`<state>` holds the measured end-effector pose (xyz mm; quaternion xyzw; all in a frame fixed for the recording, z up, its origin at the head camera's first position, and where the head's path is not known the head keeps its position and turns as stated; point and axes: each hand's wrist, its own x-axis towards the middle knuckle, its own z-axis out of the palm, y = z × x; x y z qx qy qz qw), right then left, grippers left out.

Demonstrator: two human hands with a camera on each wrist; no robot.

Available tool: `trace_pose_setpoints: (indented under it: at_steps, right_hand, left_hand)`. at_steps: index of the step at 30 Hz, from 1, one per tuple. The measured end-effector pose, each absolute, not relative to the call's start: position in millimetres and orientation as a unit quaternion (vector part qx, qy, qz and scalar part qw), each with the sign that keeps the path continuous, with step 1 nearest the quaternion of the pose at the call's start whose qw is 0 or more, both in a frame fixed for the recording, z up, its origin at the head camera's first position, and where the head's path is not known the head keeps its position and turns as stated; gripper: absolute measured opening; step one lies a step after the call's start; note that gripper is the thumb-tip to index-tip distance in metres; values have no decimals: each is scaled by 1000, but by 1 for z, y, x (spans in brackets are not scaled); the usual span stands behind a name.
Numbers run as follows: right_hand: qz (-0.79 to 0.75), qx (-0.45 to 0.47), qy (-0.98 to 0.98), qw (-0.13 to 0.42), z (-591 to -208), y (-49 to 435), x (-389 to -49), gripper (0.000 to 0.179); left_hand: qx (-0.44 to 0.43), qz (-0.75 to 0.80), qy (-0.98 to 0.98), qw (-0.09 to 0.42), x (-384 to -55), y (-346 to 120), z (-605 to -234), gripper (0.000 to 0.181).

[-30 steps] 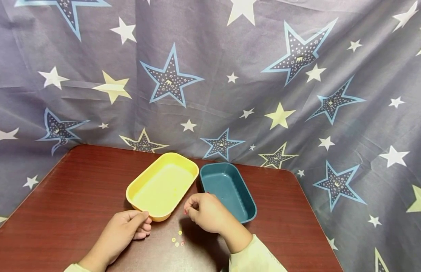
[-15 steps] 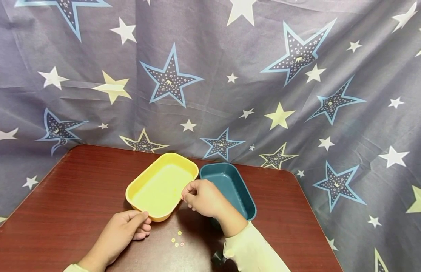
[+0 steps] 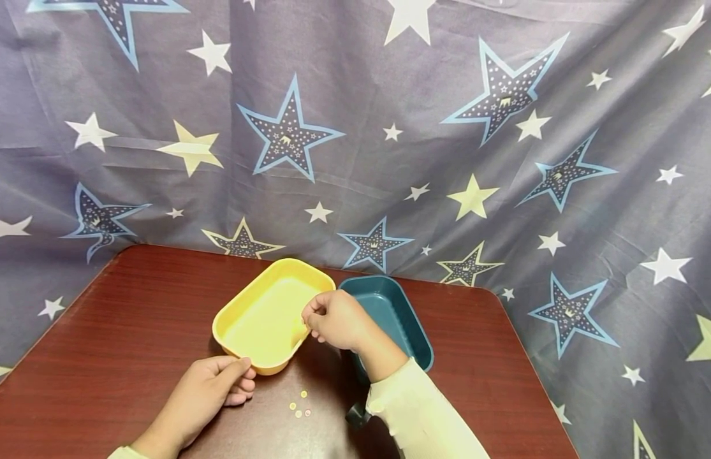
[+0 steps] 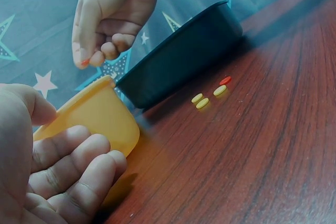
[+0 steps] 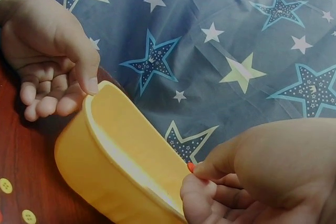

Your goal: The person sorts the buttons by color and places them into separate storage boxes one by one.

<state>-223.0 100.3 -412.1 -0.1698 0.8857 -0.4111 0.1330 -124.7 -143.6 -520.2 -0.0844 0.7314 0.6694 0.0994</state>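
My left hand pinches the near corner rim of a yellow plastic basin, thumb on top and fingers beneath. Above the basin's right rim is my right hand, its thumb and forefinger pinching a small red button. Only the button's edge shows between the fingertips. Right of the yellow basin stands a dark teal basin, partly covered by the right forearm. On the table in front lie several small yellow buttons and one red button on the table.
The reddish-brown wooden table carries both basins, their far ends near its back edge. A grey curtain printed with stars hangs behind it. A black strap piece shows beneath the right cuff.
My right hand has moved up and left from beside the teal basin to above the yellow basin's right rim, holding the red button. The left hand has stayed on the rim.
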Motion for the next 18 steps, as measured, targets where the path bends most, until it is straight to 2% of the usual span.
trace_pose_setpoints:
  at_steps: [18]
  right_hand:
    - [-441,-146,871,159,-418,85,-241,13]
  left_hand:
    - [-86,671,729,103,-124,-144,-519,42]
